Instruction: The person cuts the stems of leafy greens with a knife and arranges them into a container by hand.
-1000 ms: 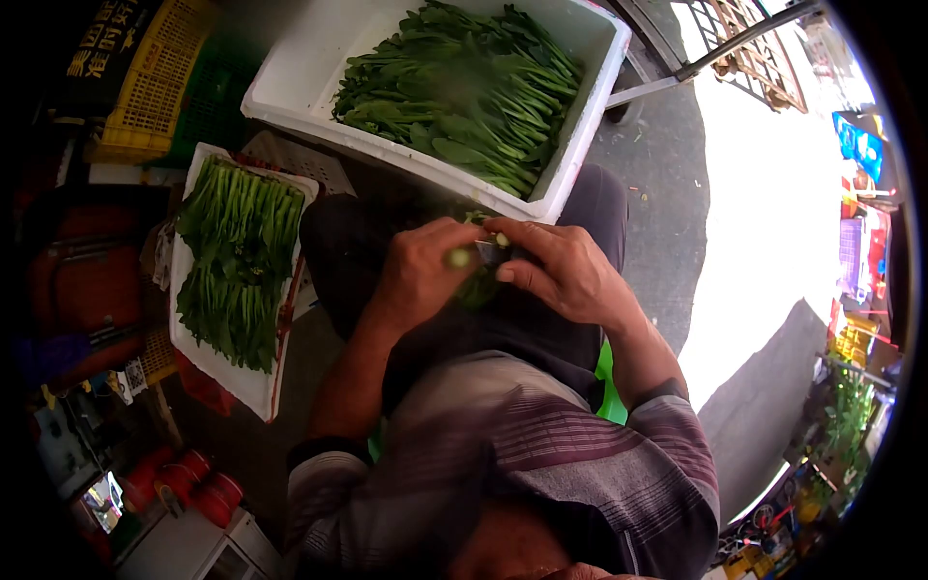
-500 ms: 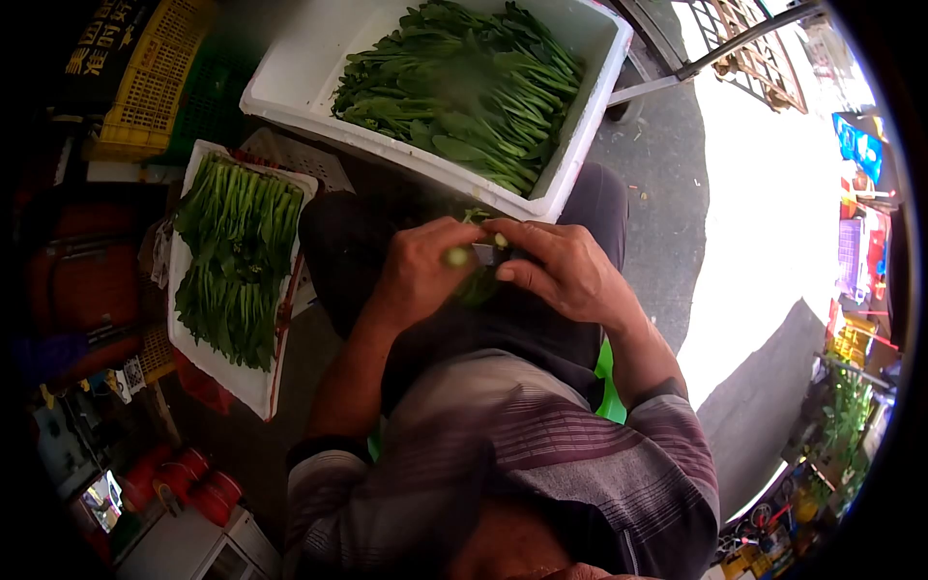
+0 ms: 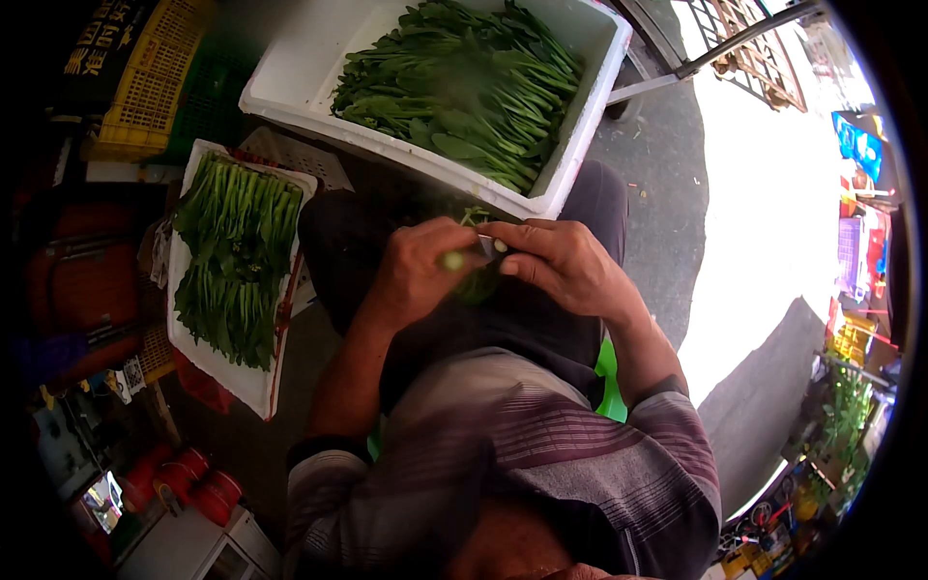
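My left hand is closed around a green vegetable stalk, whose pale cut end shows by the fingers. Facing it, my right hand is closed on a small knife; its short blade lies between the two hands. A pale round cut piece shows at the right fingertips. Both hands are over my lap, just below a white foam box filled with leafy green stalks. On the left, a white tray holds greens laid in rows.
Yellow and green crates stand at the upper left. Red containers sit on a white cabinet at the lower left. A metal frame is at the upper right. I sit on a green stool.
My right hand has shifted slightly, and its fingers have moved a little relative to the blade and the cut piece. The left hand has stayed nearly in place.
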Available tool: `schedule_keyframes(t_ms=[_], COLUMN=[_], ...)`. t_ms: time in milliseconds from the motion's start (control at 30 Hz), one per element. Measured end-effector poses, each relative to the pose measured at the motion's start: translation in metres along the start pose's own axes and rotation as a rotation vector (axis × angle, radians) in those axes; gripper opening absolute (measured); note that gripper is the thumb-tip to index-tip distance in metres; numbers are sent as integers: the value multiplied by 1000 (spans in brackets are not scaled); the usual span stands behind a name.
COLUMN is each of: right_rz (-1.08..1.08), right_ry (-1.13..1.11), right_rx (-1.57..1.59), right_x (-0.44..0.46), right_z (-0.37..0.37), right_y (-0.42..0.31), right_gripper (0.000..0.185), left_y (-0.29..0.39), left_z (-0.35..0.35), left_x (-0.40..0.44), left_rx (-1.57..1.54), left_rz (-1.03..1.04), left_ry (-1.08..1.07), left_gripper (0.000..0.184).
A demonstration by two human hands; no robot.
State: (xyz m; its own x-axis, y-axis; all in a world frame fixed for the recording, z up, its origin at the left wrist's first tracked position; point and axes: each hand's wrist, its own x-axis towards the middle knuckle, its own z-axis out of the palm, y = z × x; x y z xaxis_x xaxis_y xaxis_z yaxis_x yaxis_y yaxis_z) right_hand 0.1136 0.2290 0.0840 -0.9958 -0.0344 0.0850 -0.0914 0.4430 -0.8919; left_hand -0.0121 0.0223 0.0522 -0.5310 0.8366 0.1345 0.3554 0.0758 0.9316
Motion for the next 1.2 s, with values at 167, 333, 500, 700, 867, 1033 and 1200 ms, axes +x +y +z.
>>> schedule_keyframes(t_ms=[167,333,500,700,867,1033,1200], right_rz=[-24,201,273,352,300,212,222], right_ry=[104,187,162,44,68,109,97], right_rx=[79,227,221,293,224,-66,-122], right_x=[0,-1,16,33,37,37,39], right_z=[9,13,25,30,41,41,47], right_y=[11,14,21,31,41,24,10], right_gripper=[36,34,32,19,16,20,25], left_y=[0,2,-13,-27,-38,-23,-17], left_z=[-2,0,7,0,-8,-19,-28], left_x=[1,1,8,9,3,-5,-19], left_rx=[15,-186,-446,-539,-617,-664,-807], left_rz=[27,-193,-372,-429,-491,-593,-531], left_ry=[-6,79,147,132,87,23,24], left_gripper=[23,21,17,16,18,17,18])
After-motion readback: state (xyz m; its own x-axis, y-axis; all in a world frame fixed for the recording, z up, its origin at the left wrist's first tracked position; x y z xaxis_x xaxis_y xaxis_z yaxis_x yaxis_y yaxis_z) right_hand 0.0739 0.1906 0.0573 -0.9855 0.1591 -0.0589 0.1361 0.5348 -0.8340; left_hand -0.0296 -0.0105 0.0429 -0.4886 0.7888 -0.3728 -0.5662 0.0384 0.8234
